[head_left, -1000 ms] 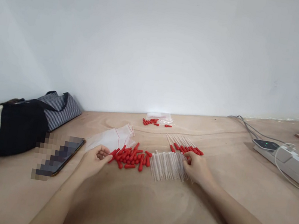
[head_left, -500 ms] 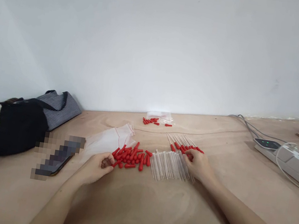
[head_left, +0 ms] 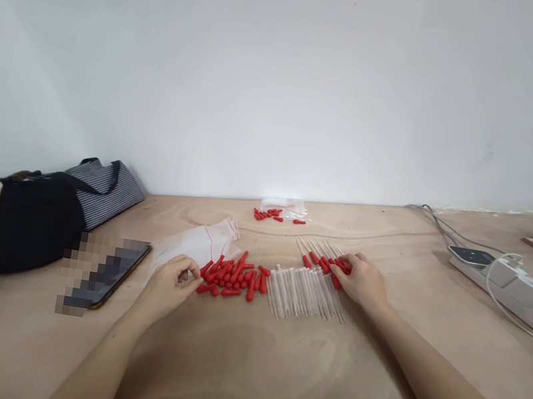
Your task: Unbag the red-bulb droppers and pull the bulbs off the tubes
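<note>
My left hand (head_left: 173,280) is at the left edge of a pile of red rubber dropper bulbs (head_left: 236,279). Its thumb and fingertips are pinched together; whether a bulb is between them I cannot tell. My right hand (head_left: 362,281) closes its fingers around a red-bulbed dropper (head_left: 335,281), partly hidden by the fingers. Just behind lie droppers with red bulbs fitted (head_left: 315,259), their thin clear tips (head_left: 320,244) pointing to the wall. Between both hands, a row of clear dropper tubes without bulbs (head_left: 299,292) lies side by side.
Clear zip bags (head_left: 188,248) lie behind my left hand. A phone (head_left: 120,277) and a black striped bag (head_left: 40,224) are at left. Near the wall sits a small bag (head_left: 285,206) with several red bulbs (head_left: 268,214). A white power strip (head_left: 515,293) with cables is at right.
My right hand has shifted slightly right and up over the bulb-fitted droppers, and a red bulb now shows below its fingers. My left hand has drawn back a little left from the pile.
</note>
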`<state>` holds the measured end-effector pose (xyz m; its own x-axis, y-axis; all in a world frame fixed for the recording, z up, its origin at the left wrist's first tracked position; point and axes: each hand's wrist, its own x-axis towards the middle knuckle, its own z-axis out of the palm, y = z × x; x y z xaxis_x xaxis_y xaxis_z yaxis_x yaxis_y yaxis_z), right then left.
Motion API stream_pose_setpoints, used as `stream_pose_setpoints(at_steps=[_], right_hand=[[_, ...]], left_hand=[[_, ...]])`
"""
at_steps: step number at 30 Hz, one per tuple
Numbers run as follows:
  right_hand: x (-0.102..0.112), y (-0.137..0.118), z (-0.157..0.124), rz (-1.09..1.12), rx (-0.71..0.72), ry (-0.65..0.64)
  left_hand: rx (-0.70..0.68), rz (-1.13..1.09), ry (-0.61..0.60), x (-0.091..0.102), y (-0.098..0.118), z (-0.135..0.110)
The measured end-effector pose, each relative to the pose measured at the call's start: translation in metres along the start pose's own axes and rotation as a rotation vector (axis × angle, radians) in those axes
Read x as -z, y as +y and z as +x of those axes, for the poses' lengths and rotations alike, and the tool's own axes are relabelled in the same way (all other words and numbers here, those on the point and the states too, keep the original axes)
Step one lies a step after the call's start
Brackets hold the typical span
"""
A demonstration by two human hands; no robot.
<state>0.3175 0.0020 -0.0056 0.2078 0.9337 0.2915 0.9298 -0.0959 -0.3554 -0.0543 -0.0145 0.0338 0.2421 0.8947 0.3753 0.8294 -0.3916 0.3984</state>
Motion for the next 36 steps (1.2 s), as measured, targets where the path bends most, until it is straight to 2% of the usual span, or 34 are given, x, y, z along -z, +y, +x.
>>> stream_pose_setpoints(at_steps=[5, 10, 12, 14, 16, 18, 19, 22, 24, 26, 29, 30, 32, 36], right_hand=[[-0.003, 0.001, 0.004, -0.119, -0.038, -0.051], [-0.002, 0.0, 0.005, -0.056, -0.092, -0.036], [-0.001, -0.003, 0.003, 0.068, -0.143, 0.006], [-0.001, -0.01, -0.002, 0.294, -0.164, 0.017], [-0.003, -0.022, -0.011, 0.585, -0.138, -0.035], [-0.008, -0.036, -0.023, 0.843, -0.076, -0.119], [-0.01, -0.043, -0.03, 0.924, -0.046, -0.15], [-0.015, -0.06, -0.049, 0.956, 0.09, -0.172], [-0.013, -0.065, -0.057, 0.834, 0.221, -0.14], [-0.009, -0.065, -0.061, 0.651, 0.365, 0.018], [-0.001, -0.059, -0.059, 0.37, 0.585, 0.355], [0.0, -0.058, -0.059, 0.285, 0.656, 0.425], [0.0, -0.056, -0.058, 0.133, 0.798, 0.468], [-0.009, -0.057, -0.06, 0.033, 0.992, 0.423]], left_hand=[[-0.036, -0.014, 0.125, -0.006, 0.007, 0.0], [0.016, -0.159, 0.274, -0.02, 0.021, -0.003], [0.018, -0.265, 0.216, -0.03, 0.036, -0.003], [-0.024, -0.354, 0.074, -0.042, 0.055, -0.001], [-0.059, -0.462, -0.062, -0.057, 0.076, 0.003], [-0.001, -0.655, -0.132, -0.072, 0.097, 0.009], [0.073, -0.775, -0.161, -0.079, 0.107, 0.012], [0.312, -1.137, -0.272, -0.096, 0.126, 0.018], [0.375, -1.254, -0.295, -0.1, 0.129, 0.02], [0.311, -1.168, -0.261, -0.098, 0.124, 0.019], [0.04, -0.734, -0.128, -0.088, 0.107, 0.014], [-0.061, -0.584, -0.089, -0.084, 0.101, 0.011], [-0.235, -0.372, -0.027, -0.079, 0.092, 0.003], [-0.447, -0.219, 0.016, -0.08, 0.082, -0.011]])
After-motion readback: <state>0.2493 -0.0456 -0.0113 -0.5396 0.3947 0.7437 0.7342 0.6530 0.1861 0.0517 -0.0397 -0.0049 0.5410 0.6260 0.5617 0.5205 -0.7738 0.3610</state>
